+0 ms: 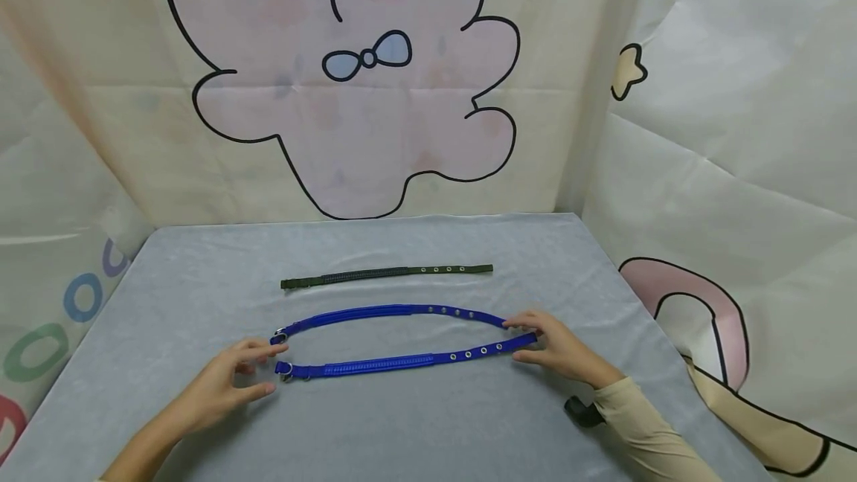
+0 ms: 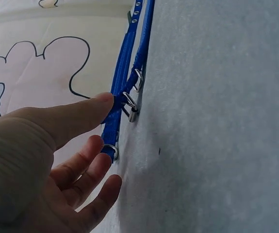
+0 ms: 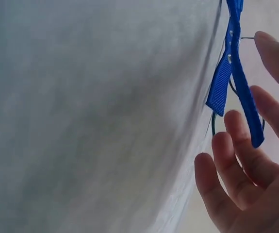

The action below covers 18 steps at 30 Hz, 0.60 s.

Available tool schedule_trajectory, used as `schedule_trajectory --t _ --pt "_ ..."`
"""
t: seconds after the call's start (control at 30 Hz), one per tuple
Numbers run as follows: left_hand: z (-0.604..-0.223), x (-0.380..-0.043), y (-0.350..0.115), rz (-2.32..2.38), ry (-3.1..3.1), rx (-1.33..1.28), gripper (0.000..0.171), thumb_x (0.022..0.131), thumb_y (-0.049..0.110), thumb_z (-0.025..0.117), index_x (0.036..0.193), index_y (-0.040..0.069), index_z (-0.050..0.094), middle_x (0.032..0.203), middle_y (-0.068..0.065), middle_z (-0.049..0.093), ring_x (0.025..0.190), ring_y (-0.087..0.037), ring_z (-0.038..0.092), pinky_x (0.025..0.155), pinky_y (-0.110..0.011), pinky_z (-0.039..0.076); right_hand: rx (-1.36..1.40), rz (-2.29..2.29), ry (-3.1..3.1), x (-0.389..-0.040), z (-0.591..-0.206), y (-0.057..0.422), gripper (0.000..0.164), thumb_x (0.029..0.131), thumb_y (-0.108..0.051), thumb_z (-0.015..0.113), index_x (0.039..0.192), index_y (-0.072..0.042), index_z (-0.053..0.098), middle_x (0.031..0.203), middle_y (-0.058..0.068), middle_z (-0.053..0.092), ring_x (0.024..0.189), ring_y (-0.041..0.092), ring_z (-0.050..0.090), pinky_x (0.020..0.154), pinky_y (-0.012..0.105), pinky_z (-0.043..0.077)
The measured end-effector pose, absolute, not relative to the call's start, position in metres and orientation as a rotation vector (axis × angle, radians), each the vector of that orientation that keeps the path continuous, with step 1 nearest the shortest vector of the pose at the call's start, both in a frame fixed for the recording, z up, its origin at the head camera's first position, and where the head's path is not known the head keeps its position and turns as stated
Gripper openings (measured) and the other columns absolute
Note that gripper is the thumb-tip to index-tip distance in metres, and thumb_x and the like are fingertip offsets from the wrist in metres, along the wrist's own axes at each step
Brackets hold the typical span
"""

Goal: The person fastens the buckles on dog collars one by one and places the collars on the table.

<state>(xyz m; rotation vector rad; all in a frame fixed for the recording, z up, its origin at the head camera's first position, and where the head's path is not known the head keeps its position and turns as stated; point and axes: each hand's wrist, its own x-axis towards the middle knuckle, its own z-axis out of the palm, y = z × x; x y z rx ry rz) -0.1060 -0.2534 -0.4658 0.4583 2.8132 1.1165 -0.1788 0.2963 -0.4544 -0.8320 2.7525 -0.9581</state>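
Two blue collars with metal eyelets lie lengthwise on the cloth, the far one (image 1: 375, 311) bowed and the near one (image 1: 382, 366) almost straight. My left hand (image 1: 224, 381) is at their buckle ends, its fingers spread loosely. In the left wrist view, one fingertip (image 2: 107, 99) appears against the blue strap beside a metal buckle (image 2: 131, 108); contact is hard to tell. Around the eyelet ends is my right hand (image 1: 562, 348), thumb and fingers apart. The right wrist view shows the blue strap tips (image 3: 251, 116) between its thumb and relaxed fingers, not pinched.
A dark green collar (image 1: 368, 274) lies behind the blue ones, its eyelets toward the right. Grey cloth covers the table (image 1: 428, 437). A dark device (image 1: 584, 412) sits at the right wrist. Printed curtains (image 1: 335, 132) hang behind and at both sides.
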Motion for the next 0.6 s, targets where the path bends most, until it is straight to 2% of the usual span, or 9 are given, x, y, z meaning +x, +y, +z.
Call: schedule_trajectory --t 0.13,0.23,0.4,0.6 --pt "-0.47 -0.107 -0.254 1.119 2.799 0.462 0.053 0.081 0.021 0.084 0.132 0.015 0.069 0.122 -0.002 0.066 0.108 -0.018 0.063 0.08 -0.023 0.054 -0.855 -0.985 2.716 -0.182 -0.456 0.301 0.04 0.087 -0.02 0.08 0.122 -0.004 0.07 0.117 0.012 0.072 0.103 0.027 0.064 0.085 0.031 0.053" --pt "-0.473 -0.109 -0.254 1.132 2.787 0.481 0.05 0.082 0.022 0.084 0.129 0.012 0.07 0.12 -0.002 0.067 0.106 -0.011 0.062 0.078 -0.022 0.053 -0.838 -0.991 2.697 -0.183 -0.456 0.303 0.036 0.088 -0.018 0.079 0.12 -0.003 0.071 0.116 0.013 0.073 0.103 0.024 0.065 0.083 0.03 0.053" --pt "-0.477 -0.111 -0.254 1.168 2.81 0.528 0.044 0.083 0.022 0.083 0.124 0.009 0.073 0.111 0.001 0.069 0.094 0.002 0.055 0.073 -0.02 0.049 -0.807 -0.982 2.671 -0.185 -0.454 0.303 0.033 0.09 -0.019 0.076 0.12 -0.005 0.073 0.117 0.012 0.074 0.106 0.02 0.066 0.084 0.029 0.053" --pt "-0.478 -0.114 -0.249 1.227 2.773 0.599 0.035 0.087 0.021 0.079 0.118 0.005 0.074 0.096 0.006 0.067 0.083 0.005 0.049 0.066 -0.02 0.045 -0.79 -0.967 2.665 -0.187 -0.454 0.303 0.027 0.091 -0.017 0.076 0.115 -0.006 0.075 0.115 0.011 0.075 0.107 0.02 0.068 0.086 0.03 0.055"
